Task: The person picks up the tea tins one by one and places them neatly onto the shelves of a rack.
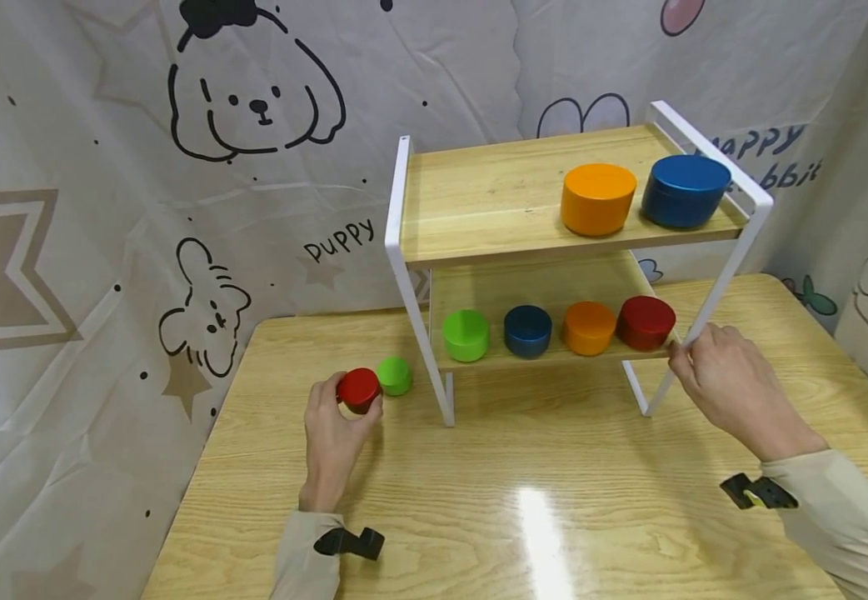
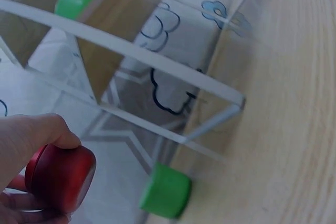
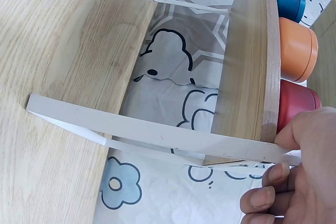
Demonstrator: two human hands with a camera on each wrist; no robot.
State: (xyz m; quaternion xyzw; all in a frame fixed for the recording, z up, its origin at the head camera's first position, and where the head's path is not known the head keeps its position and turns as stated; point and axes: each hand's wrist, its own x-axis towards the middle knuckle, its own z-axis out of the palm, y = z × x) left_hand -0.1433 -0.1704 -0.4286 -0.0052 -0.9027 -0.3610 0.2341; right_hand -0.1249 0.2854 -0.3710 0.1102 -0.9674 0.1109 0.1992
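My left hand (image 1: pixel 332 437) holds a small red round tin (image 1: pixel 360 390) between thumb and fingers, above the table at the left. Just behind that tin a small green tin (image 1: pixel 394 377) sits on the table, outside the shelf's left leg. A two-tier wooden shelf (image 1: pixel 479 200) with a white frame stands in the middle. At its right side my right hand (image 1: pixel 737 392) grips the white frame (image 3: pixel 157 132) by the lower board's corner. The thumb is close to a larger red tin (image 1: pixel 647 322), and fingers curl behind the leg in the right wrist view.
Along the lower board stand a green tin (image 1: pixel 466 336), a blue tin (image 1: pixel 527 331) and an orange tin (image 1: pixel 589 327), left of the red one. An orange tin (image 1: pixel 599 200) and a blue tin (image 1: pixel 685 192) occupy the upper board's right end. A printed cloth (image 1: pixel 464 75) hangs behind.
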